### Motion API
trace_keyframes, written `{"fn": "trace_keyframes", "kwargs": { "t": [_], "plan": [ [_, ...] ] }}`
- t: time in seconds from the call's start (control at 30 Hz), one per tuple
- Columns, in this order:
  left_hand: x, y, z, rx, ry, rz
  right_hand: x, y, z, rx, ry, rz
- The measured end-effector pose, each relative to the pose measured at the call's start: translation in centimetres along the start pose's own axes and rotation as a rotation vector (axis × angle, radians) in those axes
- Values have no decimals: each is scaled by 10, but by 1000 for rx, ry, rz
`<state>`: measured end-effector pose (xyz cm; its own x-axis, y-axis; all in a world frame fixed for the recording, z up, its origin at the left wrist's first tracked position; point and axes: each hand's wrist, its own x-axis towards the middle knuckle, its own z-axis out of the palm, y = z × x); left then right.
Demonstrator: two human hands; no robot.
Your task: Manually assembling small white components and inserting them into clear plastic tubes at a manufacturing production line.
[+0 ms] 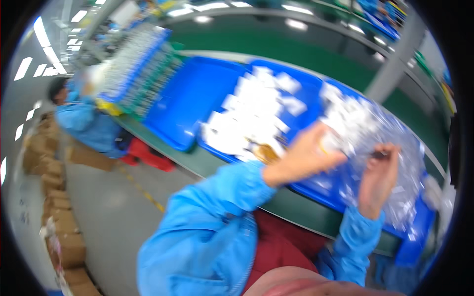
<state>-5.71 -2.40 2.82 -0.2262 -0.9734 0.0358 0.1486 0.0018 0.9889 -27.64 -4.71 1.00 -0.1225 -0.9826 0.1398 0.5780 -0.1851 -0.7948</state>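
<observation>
My left hand is above the blue trays, blurred by motion. Its thumb and fingers curve around a small white piece, whose exact kind is too smeared to make out. Farther right, my right hand is raised over clear plastic bags with its fingertips pinched together. A small dark part shows between those fingertips. Heaped white pieces fill much of the middle blue tray, with a brownish-gold item by my left wrist. More white pieces lie in the tray beyond my hands.
Clear plastic bags cover the right tray. Another blue tray and stacked racks of parts stand on the left of the green bench. A co-worker in blue sits at far left, near cardboard boxes. A grey post rises behind.
</observation>
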Motion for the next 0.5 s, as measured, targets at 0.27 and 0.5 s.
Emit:
{"fn": "trace_keyframes", "kwargs": {
  "t": [0.27, 0.5],
  "plan": [
    [-15, 0, -6, 29, 60, 218, -10, 12, 34, -257, -15, -52],
    [-10, -4, -22, 109, 104, 251, -17, 18, 54, -477, -82, -218]
  ]
}}
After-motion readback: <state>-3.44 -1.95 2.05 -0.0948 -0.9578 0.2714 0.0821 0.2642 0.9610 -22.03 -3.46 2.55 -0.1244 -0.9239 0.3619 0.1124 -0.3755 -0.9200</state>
